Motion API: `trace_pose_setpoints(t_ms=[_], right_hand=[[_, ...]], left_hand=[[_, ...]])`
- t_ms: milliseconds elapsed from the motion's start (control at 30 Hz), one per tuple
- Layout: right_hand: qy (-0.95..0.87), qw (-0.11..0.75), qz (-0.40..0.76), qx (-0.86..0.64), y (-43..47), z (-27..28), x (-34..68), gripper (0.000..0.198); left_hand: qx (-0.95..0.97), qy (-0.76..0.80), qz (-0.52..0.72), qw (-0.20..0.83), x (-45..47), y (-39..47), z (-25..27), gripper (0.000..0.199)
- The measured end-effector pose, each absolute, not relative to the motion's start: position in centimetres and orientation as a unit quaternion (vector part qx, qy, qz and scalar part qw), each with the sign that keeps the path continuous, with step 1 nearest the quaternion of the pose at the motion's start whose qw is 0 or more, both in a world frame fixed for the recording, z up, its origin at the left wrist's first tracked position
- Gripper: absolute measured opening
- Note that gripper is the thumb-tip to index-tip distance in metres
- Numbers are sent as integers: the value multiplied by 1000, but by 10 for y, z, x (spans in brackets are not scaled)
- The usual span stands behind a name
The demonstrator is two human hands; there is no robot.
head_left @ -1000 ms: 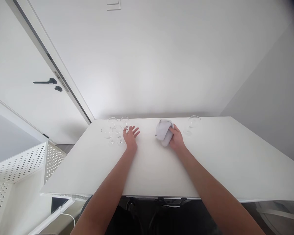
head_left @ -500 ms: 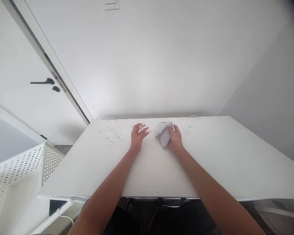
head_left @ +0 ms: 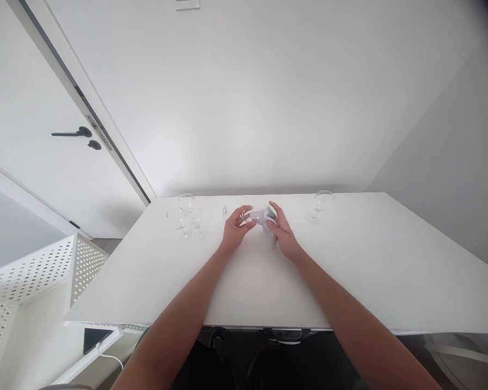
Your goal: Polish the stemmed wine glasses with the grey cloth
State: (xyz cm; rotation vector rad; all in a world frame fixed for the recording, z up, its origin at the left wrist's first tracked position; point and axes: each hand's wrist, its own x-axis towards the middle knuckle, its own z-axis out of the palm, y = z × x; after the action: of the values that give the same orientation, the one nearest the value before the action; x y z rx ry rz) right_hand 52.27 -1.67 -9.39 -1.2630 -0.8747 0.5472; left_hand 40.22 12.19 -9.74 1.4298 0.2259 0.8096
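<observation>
My left hand (head_left: pixel 236 226) is closed around a clear wine glass (head_left: pixel 255 218) held on its side, its foot pointing left past my fingers and its bowl toward the right. My right hand (head_left: pixel 283 232) grips a light grey cloth (head_left: pixel 269 216) at the bowl's mouth. Part of the cloth appears to be inside the bowl, and a loose end hangs below. The fingers partly hide the stem and the rim.
Several clear stemmed glasses (head_left: pixel 193 218) stand close together on the left of the white table (head_left: pixel 252 287). Another stemmed glass (head_left: pixel 323 203) stands to the right near the back edge. A wall rises behind the table, and a door (head_left: pixel 71 179) is at the left.
My right hand has moved left with the cloth, bringing it from beside the glass onto its mouth. My left hand has shifted slightly right, its fingers now closer around the glass.
</observation>
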Motion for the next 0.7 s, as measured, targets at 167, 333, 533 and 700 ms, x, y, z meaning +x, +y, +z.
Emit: trace_pose_setpoints(t_ms=[167,333,533,700], right_hand=[[-488,618,235,-570,-20,-95,526,72],[-412,672,316,-529,-19,-90,525,66],[-317,719,379,-489,-17,-90,528,62],[-477,611,250,-580,-23,-95,531,58]], left_hand=[[680,64,328,652,400,123,-101,51],[708,37,331,623,401,124,-106,51],[733,46,327,595,401,122,-105,48],[726,122,339,586,402,125,-109,51]])
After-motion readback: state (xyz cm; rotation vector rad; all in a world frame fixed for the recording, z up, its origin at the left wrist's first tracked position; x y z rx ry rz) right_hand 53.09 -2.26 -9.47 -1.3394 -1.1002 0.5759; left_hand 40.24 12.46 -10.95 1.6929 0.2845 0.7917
